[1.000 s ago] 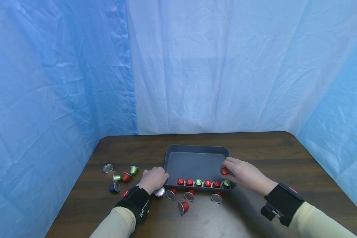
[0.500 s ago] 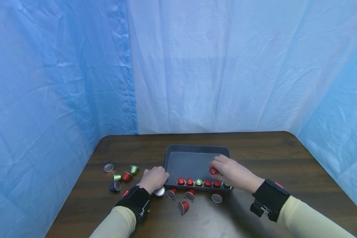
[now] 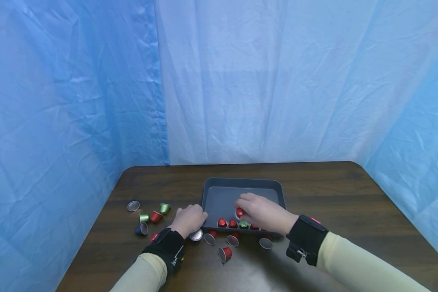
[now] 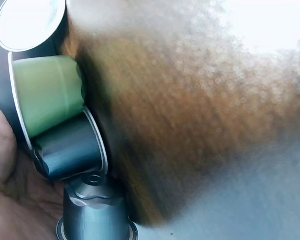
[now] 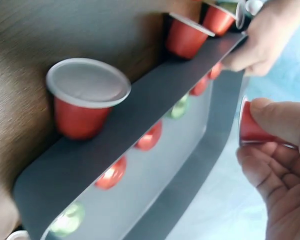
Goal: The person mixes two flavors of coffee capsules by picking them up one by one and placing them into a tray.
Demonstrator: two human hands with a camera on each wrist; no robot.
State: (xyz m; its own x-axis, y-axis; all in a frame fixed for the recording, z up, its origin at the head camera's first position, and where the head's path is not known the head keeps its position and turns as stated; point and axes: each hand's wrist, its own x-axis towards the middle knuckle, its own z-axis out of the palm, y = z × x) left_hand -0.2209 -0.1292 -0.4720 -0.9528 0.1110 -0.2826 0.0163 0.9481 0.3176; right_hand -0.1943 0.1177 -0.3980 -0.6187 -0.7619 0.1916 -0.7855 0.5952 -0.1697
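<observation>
In the head view my right hand pinches a red coffee capsule above the grey tray. The right wrist view shows this capsule between thumb and fingers. Along the tray's near wall stands a row of capsules, among them a red capsule and a green capsule; my right hand hides the row's right part. My left hand grips the tray's left edge near the front corner. Beside its palm, the left wrist view has a green capsule and a dark blue capsule.
Left of the tray lie loose capsules: a green one, a red one, a dark blue one and one lid-up. Several more lie in front, including a tipped red capsule. Blue curtains surround the wooden table.
My right hand has moved left over the tray with the red capsule, from its right side to above the left part of the row. The left hand and tray have barely moved.
</observation>
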